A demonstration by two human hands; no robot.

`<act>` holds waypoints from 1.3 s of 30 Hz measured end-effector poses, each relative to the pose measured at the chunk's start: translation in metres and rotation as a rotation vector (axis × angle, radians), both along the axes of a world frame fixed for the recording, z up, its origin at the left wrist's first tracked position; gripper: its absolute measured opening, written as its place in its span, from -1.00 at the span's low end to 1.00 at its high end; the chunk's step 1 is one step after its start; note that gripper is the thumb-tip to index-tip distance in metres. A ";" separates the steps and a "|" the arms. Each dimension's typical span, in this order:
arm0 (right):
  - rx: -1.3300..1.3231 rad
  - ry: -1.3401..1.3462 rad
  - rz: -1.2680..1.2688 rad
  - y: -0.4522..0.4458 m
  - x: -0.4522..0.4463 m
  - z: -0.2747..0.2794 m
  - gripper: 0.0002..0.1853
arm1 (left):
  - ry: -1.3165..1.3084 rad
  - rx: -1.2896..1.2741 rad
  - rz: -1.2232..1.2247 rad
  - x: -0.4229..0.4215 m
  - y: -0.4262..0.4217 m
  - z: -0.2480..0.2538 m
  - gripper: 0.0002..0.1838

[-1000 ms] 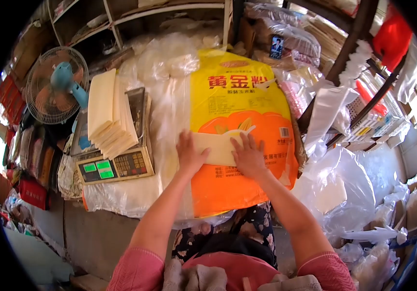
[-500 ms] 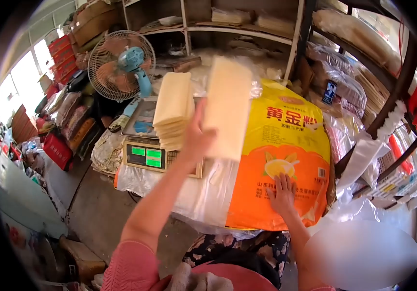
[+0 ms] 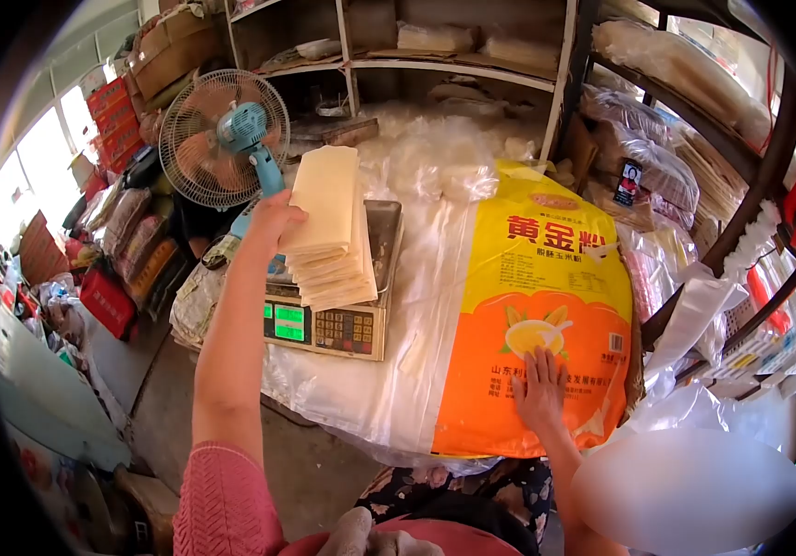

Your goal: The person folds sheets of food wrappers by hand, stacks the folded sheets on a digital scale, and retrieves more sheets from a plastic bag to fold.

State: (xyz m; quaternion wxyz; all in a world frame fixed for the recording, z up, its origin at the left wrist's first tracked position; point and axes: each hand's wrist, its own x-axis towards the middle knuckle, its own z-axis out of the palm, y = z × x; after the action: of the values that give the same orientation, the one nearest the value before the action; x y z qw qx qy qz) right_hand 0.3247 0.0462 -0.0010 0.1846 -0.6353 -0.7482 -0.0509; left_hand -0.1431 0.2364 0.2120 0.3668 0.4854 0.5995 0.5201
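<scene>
A stack of folded pale yellow sheets (image 3: 326, 195) lies on the metal pan of a digital scale (image 3: 375, 310). My left hand (image 3: 275, 222) is at the stack's left edge, with the thumb over the edge of the sheets and the other fingers largely hidden. My right hand (image 3: 539, 394) rests flat, fingers spread, on a yellow and orange printed bag (image 3: 500, 343). The bag lies on the tabletop to the right of the scale. Green digits glow on the scale's display, partly covered by my left forearm.
Behind the scale stands a blue fan (image 3: 243, 127). Clear plastic film (image 3: 435, 153) is heaped at the back. Shelves (image 3: 458, 61) hold plastic-wrapped packs. On the right, a phone (image 3: 628, 182) leans against bagged goods near a dark metal rack (image 3: 768, 157).
My left hand has moved left, from beside the scale to the stack on it. The pale sheets it held up now appear laid on that stack. My right hand stays on the bag.
</scene>
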 end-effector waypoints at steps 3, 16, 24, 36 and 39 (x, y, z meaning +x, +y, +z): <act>0.038 -0.020 -0.002 0.001 0.000 -0.001 -0.43 | 0.429 0.067 0.012 0.018 0.006 0.023 -0.21; -0.004 -0.028 -0.024 0.000 -0.001 -0.001 -0.43 | 1.166 -0.226 0.001 0.077 0.038 -0.046 -0.27; -0.031 -0.037 -0.042 -0.002 0.000 0.000 -0.42 | 0.685 0.216 -0.402 0.134 -0.018 0.014 -0.49; 0.004 0.021 -0.042 -0.007 -0.002 0.001 -0.45 | -1.058 -0.277 -1.860 0.285 -0.270 0.079 -0.18; 0.014 0.054 -0.040 -0.007 -0.002 0.000 -0.45 | -1.195 -0.208 -1.899 0.316 -0.282 0.059 -0.19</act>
State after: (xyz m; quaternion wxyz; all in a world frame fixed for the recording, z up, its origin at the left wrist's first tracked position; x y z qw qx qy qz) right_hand 0.3224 0.0393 -0.0010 0.2083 -0.6499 -0.7296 -0.0427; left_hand 0.1731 -0.0453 0.2713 0.8810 0.3852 -0.2439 0.1268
